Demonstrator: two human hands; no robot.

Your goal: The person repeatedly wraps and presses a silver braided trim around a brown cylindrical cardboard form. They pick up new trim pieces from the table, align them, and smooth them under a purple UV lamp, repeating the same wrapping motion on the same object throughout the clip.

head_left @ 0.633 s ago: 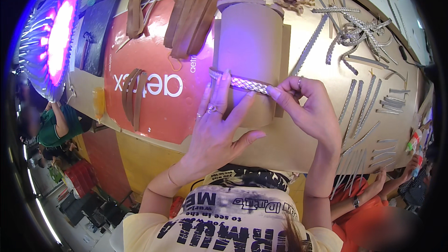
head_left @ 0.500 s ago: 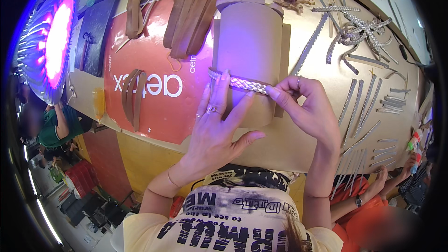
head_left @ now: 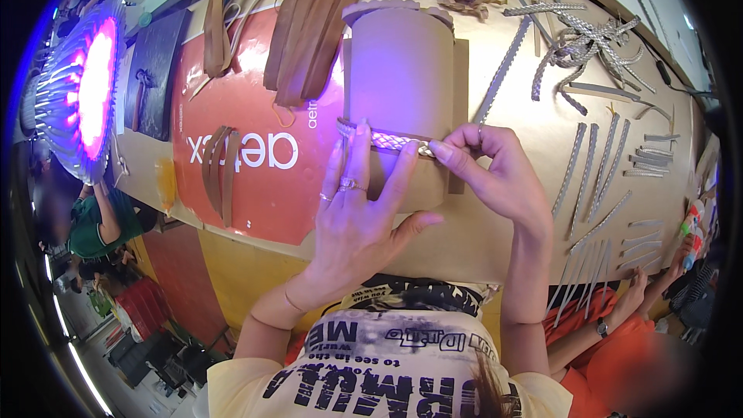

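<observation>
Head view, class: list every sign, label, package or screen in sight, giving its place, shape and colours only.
Red sign sheet: flat on the table left of the left hand, rectangular, red with large white lettering.
Dark panel: left of the red sheet, rectangular, blackish, unlit.
No packages or lit screens show clearly.

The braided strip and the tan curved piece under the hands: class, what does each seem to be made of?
The braided strip looks like woven pale leather or leather-like cord with a slight sheen; its plaited pattern shows. The tan curved piece looks like matte leather or stiff board, smooth with a scalloped top edge. The left hand presses the strip; the right hand pinches its end.
</observation>
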